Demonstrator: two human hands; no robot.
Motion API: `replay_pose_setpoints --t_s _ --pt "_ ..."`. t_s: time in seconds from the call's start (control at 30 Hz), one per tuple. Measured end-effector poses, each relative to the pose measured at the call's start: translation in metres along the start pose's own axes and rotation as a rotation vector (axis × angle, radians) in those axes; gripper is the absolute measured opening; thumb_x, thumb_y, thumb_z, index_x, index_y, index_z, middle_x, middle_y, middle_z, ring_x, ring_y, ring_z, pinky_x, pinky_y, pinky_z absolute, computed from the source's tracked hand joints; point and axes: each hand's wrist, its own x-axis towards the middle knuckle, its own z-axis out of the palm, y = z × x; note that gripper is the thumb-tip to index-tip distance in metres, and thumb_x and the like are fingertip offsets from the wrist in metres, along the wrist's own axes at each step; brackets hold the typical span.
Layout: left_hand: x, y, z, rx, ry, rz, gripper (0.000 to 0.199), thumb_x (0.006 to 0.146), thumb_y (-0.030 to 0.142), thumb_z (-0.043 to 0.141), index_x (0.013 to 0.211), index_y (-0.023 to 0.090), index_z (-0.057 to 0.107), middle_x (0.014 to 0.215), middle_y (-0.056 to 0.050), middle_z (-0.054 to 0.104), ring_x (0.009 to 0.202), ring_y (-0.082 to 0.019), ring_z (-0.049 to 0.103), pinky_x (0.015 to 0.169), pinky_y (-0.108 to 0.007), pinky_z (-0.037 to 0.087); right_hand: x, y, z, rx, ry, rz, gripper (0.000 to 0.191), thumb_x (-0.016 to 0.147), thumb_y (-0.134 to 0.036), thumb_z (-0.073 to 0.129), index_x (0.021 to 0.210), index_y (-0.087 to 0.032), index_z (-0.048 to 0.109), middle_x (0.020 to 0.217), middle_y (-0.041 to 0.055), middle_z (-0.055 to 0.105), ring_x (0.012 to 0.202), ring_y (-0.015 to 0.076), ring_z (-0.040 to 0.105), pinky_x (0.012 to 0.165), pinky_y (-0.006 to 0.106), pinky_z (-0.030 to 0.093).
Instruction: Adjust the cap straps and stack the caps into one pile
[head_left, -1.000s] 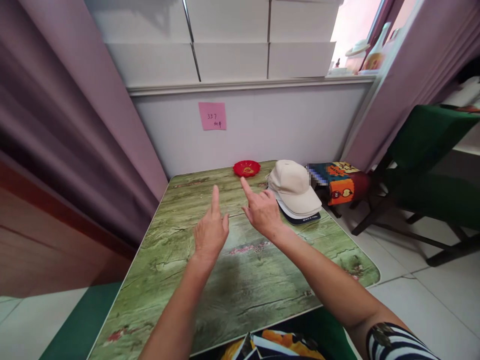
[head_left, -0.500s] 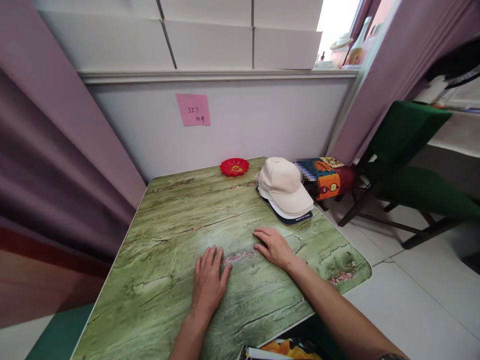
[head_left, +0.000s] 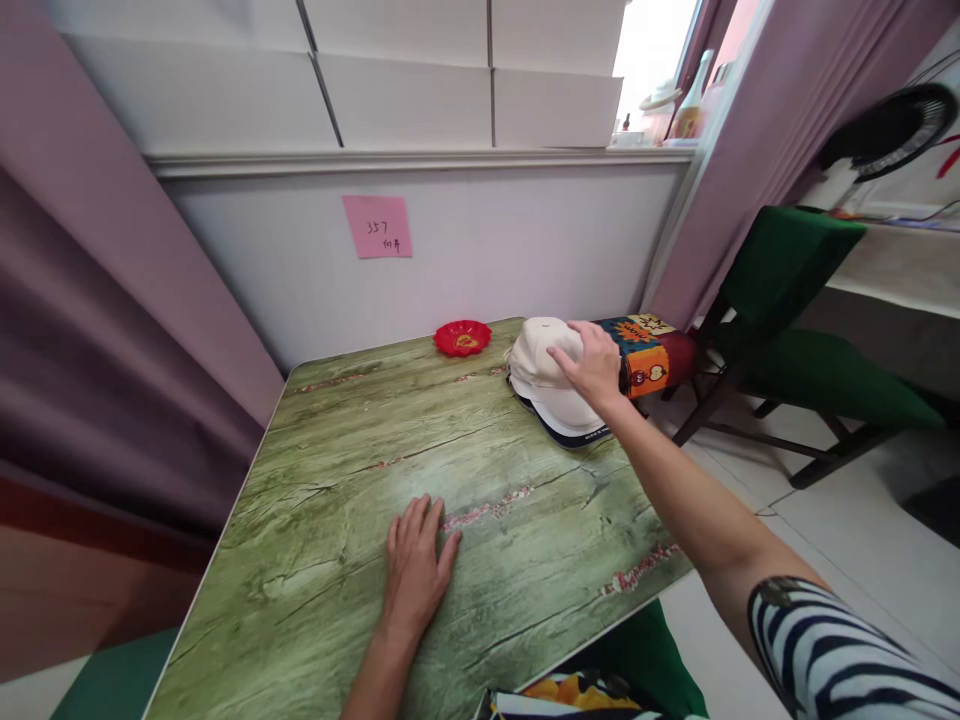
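My left hand [head_left: 417,565] lies flat on the green wood-patterned table [head_left: 315,520], fingers stretched out and nothing under them that I can see. Over at the table's right side, my right hand [head_left: 592,365] is at the crown of a cream baseball cap [head_left: 547,350], thumb and fingers apart. Whether the fingertips touch the cap I cannot tell. The cream cap tops a stack, with a white brim and a dark navy brim [head_left: 574,438] showing beneath it. My right hand and forearm cover part of the brims.
A red scalloped dish [head_left: 463,340] stands at the table's back edge by the wall. A pink note [head_left: 377,226] is stuck on the wall. Right of the table are a colourful patterned cover [head_left: 646,350] and a green chair [head_left: 791,265]. Purple curtains hang on both sides.
My right hand has lifted off the table and moved forward and right to the stacked caps. The left hand has stayed put. The view has shifted slightly.
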Motion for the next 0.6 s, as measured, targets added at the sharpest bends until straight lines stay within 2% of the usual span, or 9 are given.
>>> replay_pose_setpoints --t_s 0.07,0.13,0.23,0.4,0.6 --pt "0.000 0.000 -0.001 -0.006 0.002 -0.005 0.043 0.094 0.035 0.052 0.132 0.016 0.061 0.141 -0.017 0.057 0.135 -0.031 0.048 0.114 -0.054 0.033 0.027 0.003 0.004 -0.092 -0.089 0.043 0.068 0.083 -0.059 0.062 0.132 -0.013 0.055 0.133 0.0194 0.060 0.122 0.0322 0.053 0.103 0.044 0.035" --pt "-0.001 0.001 -0.001 -0.013 -0.004 -0.007 0.043 0.094 0.035 0.052 0.131 0.016 0.060 0.142 -0.017 0.056 0.136 -0.031 0.048 0.114 -0.054 0.033 0.038 0.005 0.012 -0.170 -0.202 0.058 0.075 0.078 -0.064 0.064 0.132 -0.013 0.055 0.131 0.0202 0.061 0.120 0.0344 0.054 0.102 0.046 0.033" --pt "-0.001 0.001 -0.002 -0.020 -0.020 -0.015 0.043 0.094 0.035 0.053 0.132 0.017 0.060 0.143 -0.016 0.056 0.136 -0.030 0.047 0.115 -0.054 0.032 0.039 0.006 0.025 -0.246 -0.309 0.064 0.068 0.078 -0.064 0.062 0.125 -0.015 0.061 0.124 0.0185 0.065 0.113 0.0338 0.057 0.100 0.046 0.032" --pt "-0.001 0.001 -0.002 -0.037 -0.014 -0.026 0.043 0.093 0.035 0.055 0.131 0.016 0.060 0.142 -0.016 0.056 0.136 -0.030 0.047 0.115 -0.053 0.032 0.038 0.012 0.031 -0.301 -0.363 0.046 0.040 0.088 -0.045 0.054 0.114 -0.017 0.068 0.113 0.0151 0.070 0.105 0.0280 0.060 0.098 0.043 0.030" --pt "-0.002 0.002 -0.003 -0.052 -0.011 -0.026 0.041 0.093 0.035 0.054 0.130 0.017 0.061 0.141 -0.016 0.057 0.136 -0.030 0.048 0.115 -0.054 0.031 0.046 0.015 0.008 -0.281 -0.325 0.016 0.033 0.088 -0.042 0.055 0.104 -0.019 0.072 0.106 0.0117 0.074 0.099 0.0262 0.063 0.095 0.041 0.032"
